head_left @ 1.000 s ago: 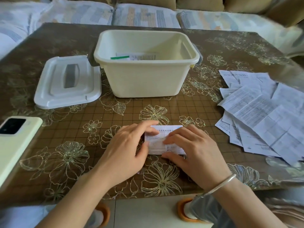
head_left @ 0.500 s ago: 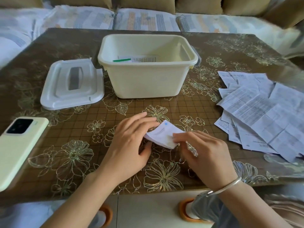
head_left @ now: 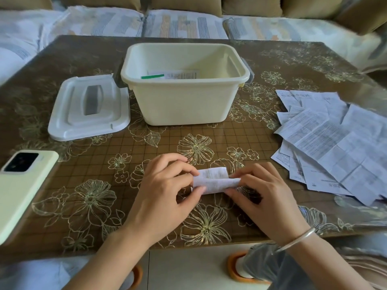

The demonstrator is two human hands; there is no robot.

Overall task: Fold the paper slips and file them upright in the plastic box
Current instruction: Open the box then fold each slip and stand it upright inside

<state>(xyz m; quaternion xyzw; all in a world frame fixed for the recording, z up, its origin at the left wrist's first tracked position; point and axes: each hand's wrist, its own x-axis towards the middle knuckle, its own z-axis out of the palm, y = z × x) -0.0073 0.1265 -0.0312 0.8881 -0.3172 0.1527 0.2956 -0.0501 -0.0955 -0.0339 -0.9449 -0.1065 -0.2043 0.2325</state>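
A small white printed paper slip (head_left: pixel 214 181), partly folded over, is held just above the table's near middle. My left hand (head_left: pixel 165 191) pinches its left end and my right hand (head_left: pixel 261 195) pinches its right end. Behind them stands the cream plastic box (head_left: pixel 184 105), open, with folded slips (head_left: pixel 173 74) standing against its far inner wall. A spread pile of unfolded paper slips (head_left: pixel 335 141) lies at the right of the table.
The box's white lid (head_left: pixel 88 109) lies flat to the left of the box. A pale yellow phone (head_left: pixel 21 187) lies at the near left edge. The brown flowered table (head_left: pixel 104 164) has a sofa with cushions (head_left: pixel 184 24) behind it.
The slip lay flat under both hands, was lifted at an angle, and now is turned lengthwise and folded over between both hands' fingertips.
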